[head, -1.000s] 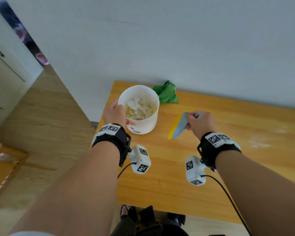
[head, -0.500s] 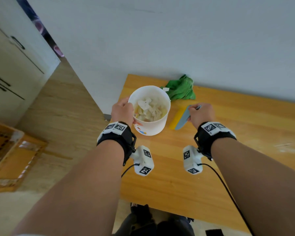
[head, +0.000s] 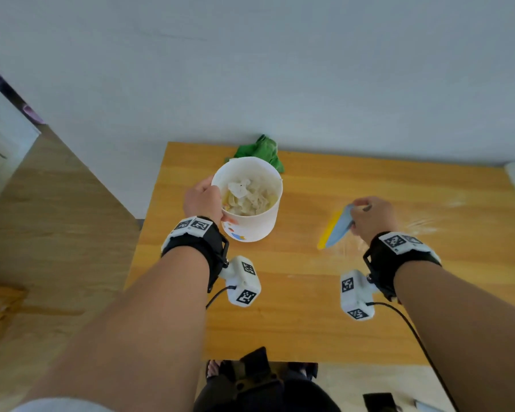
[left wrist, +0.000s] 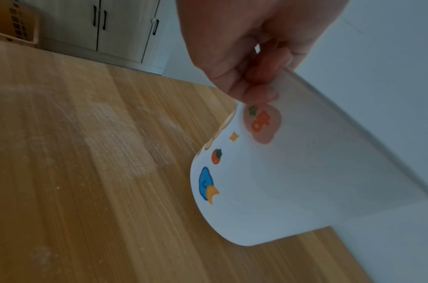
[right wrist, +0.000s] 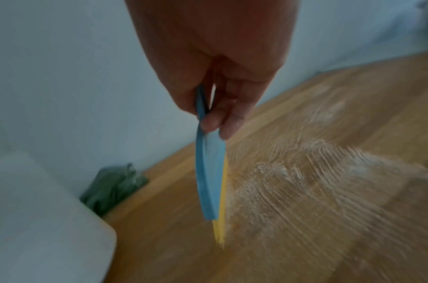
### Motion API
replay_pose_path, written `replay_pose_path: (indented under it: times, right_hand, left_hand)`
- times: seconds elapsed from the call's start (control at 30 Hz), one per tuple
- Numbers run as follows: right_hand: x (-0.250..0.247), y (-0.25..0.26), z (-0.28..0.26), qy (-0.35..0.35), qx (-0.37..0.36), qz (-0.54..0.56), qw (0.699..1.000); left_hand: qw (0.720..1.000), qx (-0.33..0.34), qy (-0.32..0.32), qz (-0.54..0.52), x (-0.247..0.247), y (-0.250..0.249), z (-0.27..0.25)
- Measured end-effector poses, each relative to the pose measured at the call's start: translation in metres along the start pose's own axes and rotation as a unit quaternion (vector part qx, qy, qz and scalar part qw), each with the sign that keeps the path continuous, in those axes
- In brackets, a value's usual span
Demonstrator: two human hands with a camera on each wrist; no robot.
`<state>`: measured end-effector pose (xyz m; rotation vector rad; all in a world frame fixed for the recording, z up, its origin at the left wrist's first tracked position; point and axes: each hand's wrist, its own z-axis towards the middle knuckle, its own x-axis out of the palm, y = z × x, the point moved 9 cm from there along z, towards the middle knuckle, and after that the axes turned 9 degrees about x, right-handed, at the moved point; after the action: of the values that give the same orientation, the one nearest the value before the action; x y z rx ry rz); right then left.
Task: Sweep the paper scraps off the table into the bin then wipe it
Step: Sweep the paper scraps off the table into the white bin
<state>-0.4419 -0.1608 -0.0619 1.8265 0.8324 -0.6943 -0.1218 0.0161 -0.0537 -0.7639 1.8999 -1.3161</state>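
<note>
A person stands at a wooden table (head: pixel 295 307), the left hand (head: pixel 202 200) pinching the rim of a white bin (head: pixel 250 215) that sits on the tabletop near the far left corner, thumb outside and fingers (left wrist: pixel 261 72) hooked over the edge. Crumpled paper scraps (head: pixel 247 194) lie heaped inside it, and none show loose on the wood. The right hand (head: pixel 372 218) clasps a small blue-and-yellow brush (head: pixel 335 230), its yellow bristles touching the table to the right of the bin and well apart from it. Pale streaks (right wrist: pixel 305 181) fan across the boards beside the bristles; the wrist view is blurred, so whether this is dust or moisture cannot be told. A green cloth (head: pixel 262 151) lies bunched against the wall just behind the bin.

The sweeping looks all but finished. To close it well, the brush wants setting down off the working area and the bin parking clear of the edge, steadied by its rim so the light load does not tip. Then the cloth should take long overlapping passes, starting with the streaked patch.
</note>
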Motion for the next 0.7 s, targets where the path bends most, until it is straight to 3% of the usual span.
replay_pose_path:
  times: [0.07, 0.13, 0.27, 0.33, 0.47, 0.7]
  right_hand:
    - [0.001, -0.002, -0.004, 0.056, 0.015, 0.100, 0.993]
    - [0.012, 0.001, -0.017, 0.144, 0.018, 0.123, 0.982]
    - [0.053, -0.007, -0.058, 0.323, 0.042, 0.043, 0.945]
    - [0.072, -0.015, -0.071, 0.367, 0.037, -0.007, 0.930]
    - [0.081, -0.022, -0.061, 0.334, 0.002, -0.070, 0.940]
    - [0.025, -0.027, 0.001, 0.143, -0.055, -0.116, 0.981]
  left_hand:
    - [1.000, 0.005, -0.008, -0.001, 0.004, -0.006, -0.005]
    - [1.000, 0.011, -0.016, 0.005, 0.006, -0.011, -0.007]
    - [1.000, 0.014, -0.006, 0.026, 0.011, -0.013, -0.010]
    - [0.999, 0.012, -0.002, 0.035, 0.014, -0.009, -0.014]
    - [0.999, 0.008, 0.018, 0.049, 0.023, -0.002, -0.022]
    - [0.999, 0.017, 0.028, 0.031, 0.046, -0.006, -0.033]
